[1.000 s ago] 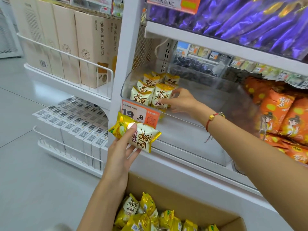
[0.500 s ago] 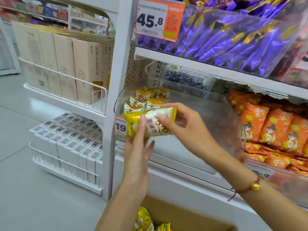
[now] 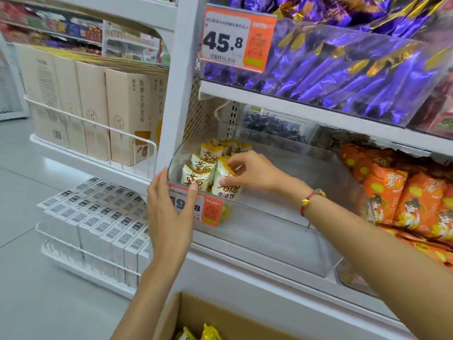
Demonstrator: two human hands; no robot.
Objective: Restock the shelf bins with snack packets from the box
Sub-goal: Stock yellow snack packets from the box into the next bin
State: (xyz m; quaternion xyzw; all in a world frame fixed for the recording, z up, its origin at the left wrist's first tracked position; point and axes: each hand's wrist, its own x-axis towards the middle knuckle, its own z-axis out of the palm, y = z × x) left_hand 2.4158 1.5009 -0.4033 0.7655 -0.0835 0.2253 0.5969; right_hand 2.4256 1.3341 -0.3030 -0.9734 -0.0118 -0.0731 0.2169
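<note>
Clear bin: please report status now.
Right hand pinches yellow packet inside clear bin. Left hand open on bin front. Nothing in the way.

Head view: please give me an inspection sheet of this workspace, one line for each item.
Surface: clear shelf bin, mostly bare at right.
Job's things: yellow-white snack packets stand at the bin's left; more lie in the cardboard box.
Clutter: nothing seen.
Hands: right hand pinches a packet in the bin; left hand rests on the bin's front corner, over the price tag.
Cables: nothing seen.
Surroundings: purple packets above, orange packets at right, beige cartons at left.
</note>
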